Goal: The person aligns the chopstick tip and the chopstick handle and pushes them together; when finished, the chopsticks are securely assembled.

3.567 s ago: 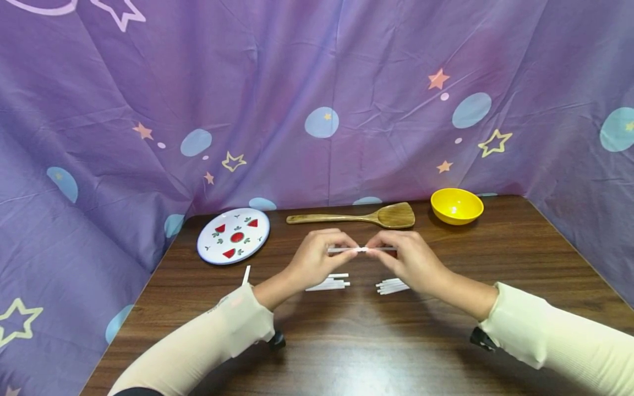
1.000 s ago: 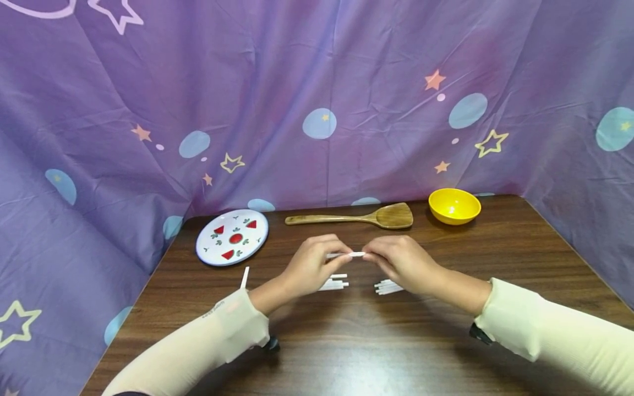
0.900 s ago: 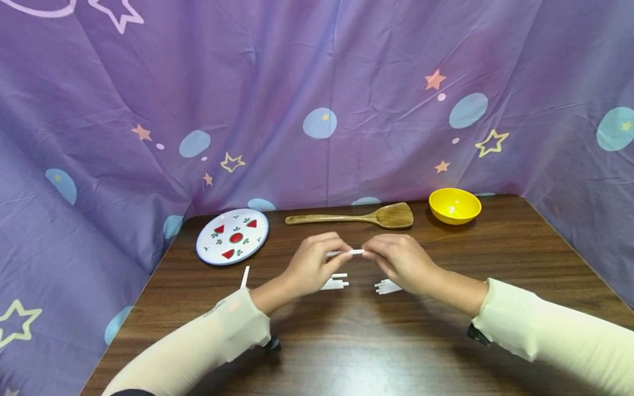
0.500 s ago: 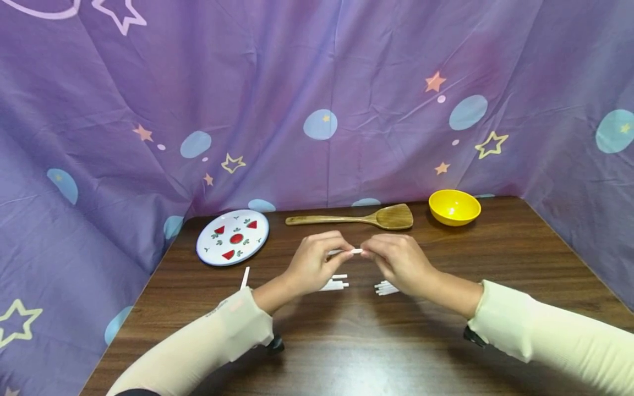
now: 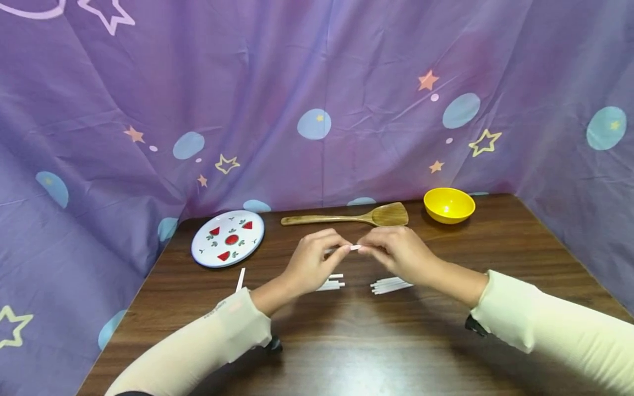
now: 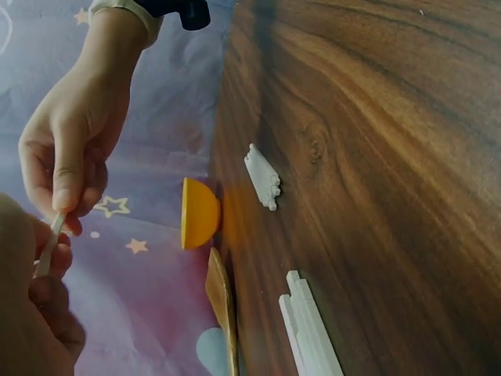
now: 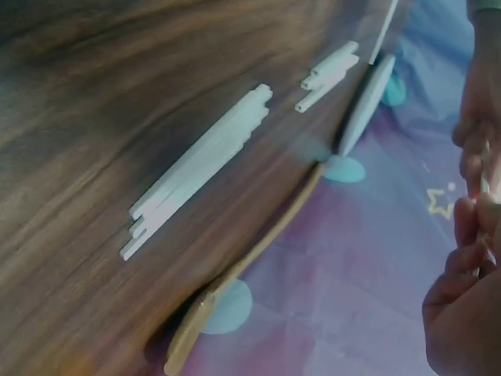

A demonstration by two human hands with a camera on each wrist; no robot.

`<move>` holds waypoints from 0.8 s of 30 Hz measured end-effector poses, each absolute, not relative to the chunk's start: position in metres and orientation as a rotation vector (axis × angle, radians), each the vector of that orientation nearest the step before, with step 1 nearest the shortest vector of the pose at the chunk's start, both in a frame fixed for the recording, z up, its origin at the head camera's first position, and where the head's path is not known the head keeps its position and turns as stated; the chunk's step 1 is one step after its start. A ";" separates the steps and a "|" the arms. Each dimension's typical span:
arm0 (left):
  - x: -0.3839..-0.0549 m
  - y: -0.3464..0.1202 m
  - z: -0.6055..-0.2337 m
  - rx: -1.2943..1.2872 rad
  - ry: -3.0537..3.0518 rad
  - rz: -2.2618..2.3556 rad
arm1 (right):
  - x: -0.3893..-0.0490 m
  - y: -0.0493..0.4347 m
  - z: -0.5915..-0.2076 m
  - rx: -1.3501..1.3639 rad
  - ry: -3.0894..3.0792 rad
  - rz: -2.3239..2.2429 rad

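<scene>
In the head view, my left hand (image 5: 312, 261) and right hand (image 5: 403, 253) meet above the middle of the table. Thumb and fingers of each pinch a thin white straw-like tube (image 5: 355, 247), of which a short piece shows between the fingertips. The left wrist view shows the tube (image 6: 52, 243) running from one hand to the other; the rest is covered by fingers. Below the left hand lies a small pile of white tubes (image 5: 331, 285), partly hidden by it. Another pile of tubes (image 5: 391, 285) lies under the right hand; some ends look hollow in the right wrist view.
One single white tube (image 5: 240, 279) lies beside the left sleeve. Along the back of the brown table (image 5: 327, 357) are a white plate (image 5: 208, 247) with watermelon pictures, a wooden spatula (image 5: 388, 215) and a yellow bowl (image 5: 449, 205). A purple curtain (image 5: 277, 110) hangs behind.
Both hands stay pinched on the tube and have risen slightly in the last half second. The tube length seen past the right fingers 3.6 s ago no longer shows; more of the right pile does.
</scene>
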State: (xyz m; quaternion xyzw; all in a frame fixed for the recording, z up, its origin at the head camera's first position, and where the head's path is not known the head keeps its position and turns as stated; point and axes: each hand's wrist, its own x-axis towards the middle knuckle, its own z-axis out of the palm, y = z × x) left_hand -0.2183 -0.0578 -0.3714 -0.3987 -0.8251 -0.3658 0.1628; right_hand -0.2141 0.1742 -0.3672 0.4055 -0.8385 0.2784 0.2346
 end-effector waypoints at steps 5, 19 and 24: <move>-0.219 -0.063 -0.367 -1.090 -2.419 -1.160 | -0.219 0.176 -0.356 0.979 -2.482 1.028; -0.203 -0.057 -0.378 -0.868 -2.484 -1.929 | -0.232 0.157 -0.342 0.666 -2.322 1.905; -0.194 -0.051 -0.384 -0.759 -2.360 -2.202 | -0.234 0.143 -0.347 0.691 -2.309 1.932</move>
